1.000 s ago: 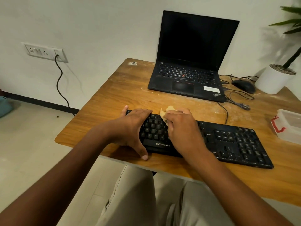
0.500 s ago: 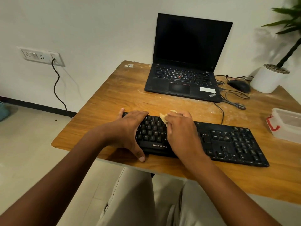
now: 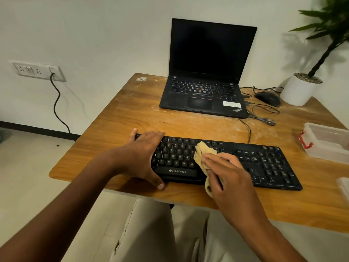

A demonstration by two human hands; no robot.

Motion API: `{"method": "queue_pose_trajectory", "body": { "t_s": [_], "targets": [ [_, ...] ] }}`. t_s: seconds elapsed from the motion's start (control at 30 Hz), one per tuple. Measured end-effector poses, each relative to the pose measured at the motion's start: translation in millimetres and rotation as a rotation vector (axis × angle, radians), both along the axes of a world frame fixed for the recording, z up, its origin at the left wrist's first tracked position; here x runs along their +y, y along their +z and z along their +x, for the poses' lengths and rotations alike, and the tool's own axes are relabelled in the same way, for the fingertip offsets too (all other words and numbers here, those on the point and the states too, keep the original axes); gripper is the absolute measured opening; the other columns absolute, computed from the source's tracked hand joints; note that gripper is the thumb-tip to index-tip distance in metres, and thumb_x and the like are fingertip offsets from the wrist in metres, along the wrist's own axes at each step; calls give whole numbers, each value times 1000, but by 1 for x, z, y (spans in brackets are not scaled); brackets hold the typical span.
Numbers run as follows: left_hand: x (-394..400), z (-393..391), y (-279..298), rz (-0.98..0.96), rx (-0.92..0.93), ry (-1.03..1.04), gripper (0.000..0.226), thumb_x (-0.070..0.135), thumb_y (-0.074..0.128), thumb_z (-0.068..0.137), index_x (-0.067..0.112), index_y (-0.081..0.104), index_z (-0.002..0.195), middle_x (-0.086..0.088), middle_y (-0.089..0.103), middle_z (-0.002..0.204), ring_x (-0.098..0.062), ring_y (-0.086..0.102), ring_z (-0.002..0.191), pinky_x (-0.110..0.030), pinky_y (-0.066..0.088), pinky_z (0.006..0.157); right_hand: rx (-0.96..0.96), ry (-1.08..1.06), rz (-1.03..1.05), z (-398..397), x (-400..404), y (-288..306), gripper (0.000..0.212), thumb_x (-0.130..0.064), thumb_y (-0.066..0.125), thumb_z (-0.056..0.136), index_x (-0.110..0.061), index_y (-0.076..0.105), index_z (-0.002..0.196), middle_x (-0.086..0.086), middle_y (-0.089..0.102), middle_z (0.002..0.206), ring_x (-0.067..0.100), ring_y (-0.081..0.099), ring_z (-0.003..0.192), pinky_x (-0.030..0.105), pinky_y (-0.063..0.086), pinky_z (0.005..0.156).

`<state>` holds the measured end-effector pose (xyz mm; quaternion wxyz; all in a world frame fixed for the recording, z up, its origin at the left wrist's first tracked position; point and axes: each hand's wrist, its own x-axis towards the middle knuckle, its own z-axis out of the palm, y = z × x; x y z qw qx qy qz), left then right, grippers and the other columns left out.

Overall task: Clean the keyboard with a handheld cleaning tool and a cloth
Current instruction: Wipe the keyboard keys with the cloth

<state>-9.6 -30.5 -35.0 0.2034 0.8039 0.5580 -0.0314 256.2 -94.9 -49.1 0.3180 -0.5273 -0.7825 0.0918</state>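
Nearest the camera, the right hand (image 3: 229, 178) grips a bunched tan cloth (image 3: 203, 156), fingers curled round it, and presses it onto the middle of the black keyboard (image 3: 264, 163), about where the letter block ends. The keyboard lies on the wooden desk (image 3: 132, 114) with its long axis running left to right along the near edge. The keys not yet under the cloth, the navigation cluster and number pad, stretch away to the right of the fingers, so the coming wipe likely runs along that axis, and the right hand is the nearer one to it. The left hand (image 3: 142, 157) lies spread over the keyboard's left end, fingers straight along the far edge and thumb against the near edge, bracing it. "ZEBRONICS" reads in pale letters on the keyboard's front lip, between the two hands.

Right of the keyboard stands a clear plastic box (image 3: 328, 142) with a red latch. Beyond the keyboard sits an open laptop (image 3: 205, 91), screen dark, marked "ThinkPad" at its near right corner. Right of that lie a black mouse (image 3: 268, 98) and a white plant pot (image 3: 298, 91). No handheld cleaning tool is in view.
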Motion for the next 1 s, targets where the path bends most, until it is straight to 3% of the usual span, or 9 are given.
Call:
{"method": "queue_pose_trajectory", "body": {
  "t_s": [0.1, 0.27, 0.33, 0.5, 0.63, 0.73, 0.83, 1.0],
  "targets": [
    [-2, 16, 0, 1, 28, -32, 148, 85, 72, 60, 23, -16, 162, 4, -10, 172, -11, -16, 155, -54, -25, 120, 46, -60, 25, 14, 9, 6, 44, 5, 69, 90, -12, 69, 130, -16, 57, 122, 12, 56, 122, 17, 41, 105],
    [5, 54, 4, -1, 39, -97, 145, 85, 69, 66, 19, -16, 162, 1, -12, 172, -14, -16, 156, -57, -26, 118, 62, -139, 10, 21, 39, 15, 42, -3, 63, 97, -14, 65, 137, -5, 65, 131, 5, 49, 124, 3, 26, 102],
    [9, 66, 5, -2, 48, -120, 145, 86, 69, 66, 19, -16, 162, 1, -12, 172, -15, -15, 156, -59, -24, 119, 16, -136, -20, 16, 49, 16, 41, -6, 60, 99, -14, 63, 139, -3, 64, 136, 10, 49, 128, 10, 28, 106],
    [12, 72, 3, -11, 70, -118, 145, 82, 72, 66, 20, -16, 162, 3, -12, 172, -15, -16, 156, -58, -22, 120, -323, -207, -159, 2, 53, 7, 38, -18, 49, 104, -13, 59, 141, 3, 52, 151, 27, 35, 137, 39, 38, 116],
    [13, 74, 5, -28, 78, -114, 145, 80, 75, 65, 21, -16, 162, 2, -11, 172, -17, -15, 156, -57, -21, 121, -234, -216, -150, -9, 70, 5, 40, -5, 49, 102, -12, 61, 139, 3, 58, 144, 26, 39, 133, 33, 42, 108],
    [14, 72, 3, -25, 49, -114, 146, 81, 75, 64, 23, -16, 162, 3, -9, 172, -15, -15, 156, -55, -23, 120, -111, -105, -105, -24, 58, 5, 36, -2, 53, 99, -13, 65, 131, -2, 64, 130, 20, 42, 126, 27, 45, 99],
    [14, 71, 2, -30, 49, -117, 147, 81, 76, 63, 23, -17, 162, 5, -10, 172, -14, -15, 156, -54, -24, 120, -88, -27, -60, -19, 31, 1, 36, 3, 59, 93, -8, 69, 126, 2, 67, 130, 22, 46, 128, 27, 48, 100],
    [16, 72, 1, -33, 30, -110, 147, 80, 77, 62, 25, -16, 162, 5, -8, 171, -14, -13, 156, -51, -25, 120, -134, -177, -45, 16, 48, -1, 36, 6, 61, 91, -5, 71, 124, 5, 69, 129, 23, 52, 118, 24, 48, 100]
  ]
}}
